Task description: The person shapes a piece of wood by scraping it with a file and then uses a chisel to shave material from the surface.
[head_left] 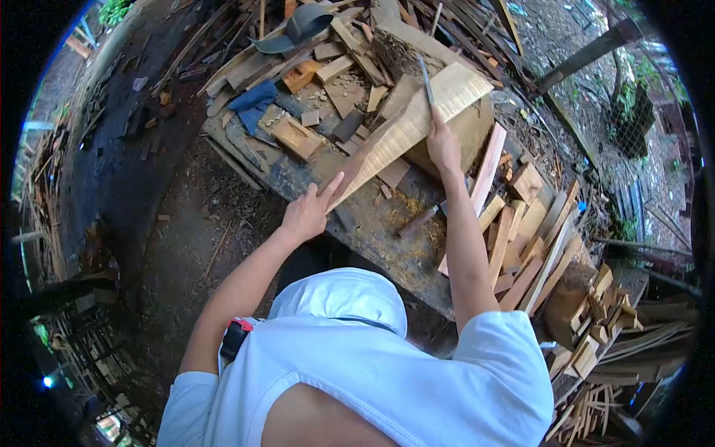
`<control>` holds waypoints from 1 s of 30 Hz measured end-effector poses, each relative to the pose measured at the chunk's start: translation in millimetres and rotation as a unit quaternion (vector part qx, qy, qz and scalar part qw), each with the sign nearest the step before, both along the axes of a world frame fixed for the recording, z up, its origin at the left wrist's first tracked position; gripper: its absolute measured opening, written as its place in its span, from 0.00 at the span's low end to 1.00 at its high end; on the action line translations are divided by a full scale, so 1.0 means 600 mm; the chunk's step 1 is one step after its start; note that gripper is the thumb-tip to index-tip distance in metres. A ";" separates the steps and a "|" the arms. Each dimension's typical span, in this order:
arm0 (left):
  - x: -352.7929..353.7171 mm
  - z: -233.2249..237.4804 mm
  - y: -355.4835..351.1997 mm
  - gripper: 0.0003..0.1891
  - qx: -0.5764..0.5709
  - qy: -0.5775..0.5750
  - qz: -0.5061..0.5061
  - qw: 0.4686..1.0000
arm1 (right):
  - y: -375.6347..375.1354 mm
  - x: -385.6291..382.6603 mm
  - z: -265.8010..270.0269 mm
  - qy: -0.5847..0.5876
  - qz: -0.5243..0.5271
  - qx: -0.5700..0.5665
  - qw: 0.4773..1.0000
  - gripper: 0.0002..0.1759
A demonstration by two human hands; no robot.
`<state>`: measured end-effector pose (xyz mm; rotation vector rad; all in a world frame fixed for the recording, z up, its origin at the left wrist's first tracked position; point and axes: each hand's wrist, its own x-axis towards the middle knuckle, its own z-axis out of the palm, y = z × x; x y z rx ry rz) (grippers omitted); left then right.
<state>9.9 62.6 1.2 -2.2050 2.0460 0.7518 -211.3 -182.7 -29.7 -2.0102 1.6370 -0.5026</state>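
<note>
A pale, wedge-shaped piece of wood [406, 138] lies slantwise across a wooden block [477, 123] on the workbench, its broad end away from me. My left hand [304, 212] is closed on the narrow near end, with a finger stretched along the wood. In my right hand [445, 147], closed around its hidden handle end, is a long thin grey metal tool [426, 80], which crosses the wood's upper face near the wide end. Below the block, a tool with a wooden handle [418, 222] rests on the bench among sawdust.
The worn workbench [357, 227] carries several offcuts [296, 138], a blue cloth [255, 104] and a grey cap [302, 28]. Wood strips [532, 268] are heaped along its right side. Dirt ground [186, 257] lies to the left, and a post [588, 58] leans at upper right.
</note>
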 end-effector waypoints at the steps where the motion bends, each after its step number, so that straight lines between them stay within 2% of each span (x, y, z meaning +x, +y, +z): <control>1: 0.000 -0.001 -0.001 0.53 0.000 0.002 0.000 1.000 | -0.016 0.003 -0.007 0.016 -0.004 -0.003 1.000 0.23; 4: 0.006 0.002 -0.004 0.54 -0.011 0.000 0.005 1.000 | -0.001 0.016 -0.016 0.020 -0.022 0.014 0.999 0.26; 8: 0.006 -0.005 0.000 0.53 -0.017 -0.003 0.005 1.000 | 0.097 0.023 0.013 0.030 0.031 0.043 0.998 0.26; 15: 0.004 -0.005 -0.001 0.54 -0.004 0.004 -0.003 1.000 | 0.016 0.026 -0.025 0.024 -0.006 -0.013 1.000 0.27; 18: 0.007 -0.002 -0.004 0.54 -0.024 0.005 0.001 1.000 | 0.069 0.032 -0.011 0.008 -0.003 0.000 1.000 0.28; 20: 0.004 -0.003 -0.002 0.54 -0.003 -0.005 0.000 1.000 | 0.121 0.037 0.026 0.030 0.007 0.081 0.996 0.26; 23: 0.006 -0.007 0.000 0.54 -0.005 0.004 0.000 1.000 | 0.115 0.032 0.013 0.043 0.008 0.071 0.997 0.25; 26: 0.003 -0.004 -0.003 0.54 0.005 0.005 -0.009 1.000 | 0.055 0.030 -0.006 0.031 -0.001 0.021 0.999 0.25; 28: 0.006 -0.003 -0.003 0.55 0.004 0.005 -0.007 1.000 | 0.037 0.037 -0.020 0.038 -0.014 0.003 0.999 0.28; 30: 0.005 -0.004 -0.002 0.55 -0.008 0.001 -0.012 1.000 | 0.067 0.036 -0.023 0.018 -0.006 -0.002 1.000 0.28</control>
